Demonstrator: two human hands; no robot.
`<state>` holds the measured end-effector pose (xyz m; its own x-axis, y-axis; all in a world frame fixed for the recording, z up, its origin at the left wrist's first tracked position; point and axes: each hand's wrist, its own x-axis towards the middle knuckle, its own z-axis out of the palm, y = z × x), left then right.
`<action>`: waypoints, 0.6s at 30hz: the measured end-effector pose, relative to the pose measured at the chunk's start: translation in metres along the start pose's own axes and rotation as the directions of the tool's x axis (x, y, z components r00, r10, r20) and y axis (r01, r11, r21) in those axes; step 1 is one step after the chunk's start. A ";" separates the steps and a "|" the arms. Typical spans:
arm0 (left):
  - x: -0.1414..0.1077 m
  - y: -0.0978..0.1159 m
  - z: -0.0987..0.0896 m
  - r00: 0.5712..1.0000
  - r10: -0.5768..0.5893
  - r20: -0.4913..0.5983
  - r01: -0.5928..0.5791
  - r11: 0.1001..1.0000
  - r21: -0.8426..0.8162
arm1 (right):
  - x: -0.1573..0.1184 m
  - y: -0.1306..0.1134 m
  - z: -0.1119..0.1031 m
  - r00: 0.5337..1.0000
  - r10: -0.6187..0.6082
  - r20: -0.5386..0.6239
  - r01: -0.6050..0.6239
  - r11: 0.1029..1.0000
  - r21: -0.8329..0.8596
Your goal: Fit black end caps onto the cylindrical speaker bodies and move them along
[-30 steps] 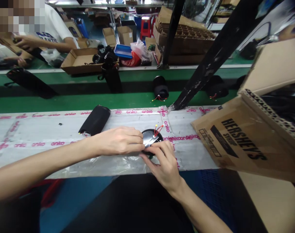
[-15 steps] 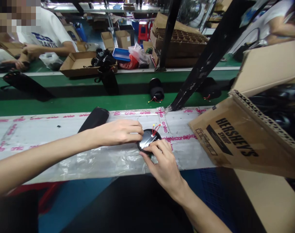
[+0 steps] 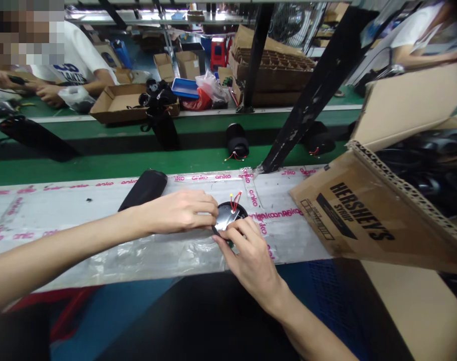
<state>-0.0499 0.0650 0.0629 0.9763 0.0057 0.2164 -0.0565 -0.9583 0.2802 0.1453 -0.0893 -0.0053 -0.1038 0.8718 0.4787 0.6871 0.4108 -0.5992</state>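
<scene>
A round black part [image 3: 226, 219] with a shiny face lies on the plastic-wrapped bench between my hands. Red wires [image 3: 235, 202] with small yellow and red plugs rise out of its middle. From the left, the fingers of my left hand [image 3: 187, 210] are closed on its black rim. My right hand [image 3: 253, 255] pinches the same rim at the lower edge, thumb and fingers close to the left fingertips. Part of the rim is hidden under the fingers. Behind my left forearm rests a black cylinder [image 3: 146, 188], partly covered by the arm.
At the right stands a tilted cardboard box [image 3: 379, 215]. A slanted black post [image 3: 307, 95] rises behind the bench. On the green conveyor [image 3: 198, 155] are several black cylinders, one [image 3: 237, 140] with wires. Across it, a person in a white shirt [image 3: 81, 55] works near an open carton [image 3: 118, 103].
Both hands have shifted slightly along the lower left rim, their fingertips now closer together. The whole view has moved a little.
</scene>
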 end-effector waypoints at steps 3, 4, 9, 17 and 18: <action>0.004 -0.001 -0.006 0.981 -0.195 -0.019 0.191 0.971 -0.144 | -0.001 0.004 -0.012 0.999 -0.033 -0.036 0.035 0.998 0.055; 0.008 -0.003 -0.007 0.952 -0.303 -0.040 0.292 0.941 -0.172 | -0.001 0.006 -0.018 0.998 -0.018 -0.065 0.023 0.997 0.073; 0.040 -0.015 0.005 0.829 -0.556 0.060 0.557 0.811 -0.180 | 0.013 0.027 -0.039 0.948 0.272 -0.168 -0.268 0.962 0.047; 0.063 -0.014 0.002 0.863 -0.422 0.276 0.480 0.856 -0.193 | 0.036 0.023 -0.030 0.905 0.384 0.183 -0.369 0.922 -0.114; 0.062 -0.016 0.001 0.872 -0.397 0.286 0.459 0.866 -0.200 | 0.036 0.021 -0.030 0.906 0.383 0.179 -0.361 0.922 -0.142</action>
<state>0.0116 0.0806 0.0704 0.9338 0.3032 -0.1899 0.3575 -0.7698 0.5287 0.1778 -0.0571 0.0185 0.0401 0.9952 0.0897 0.7732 0.0260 -0.6337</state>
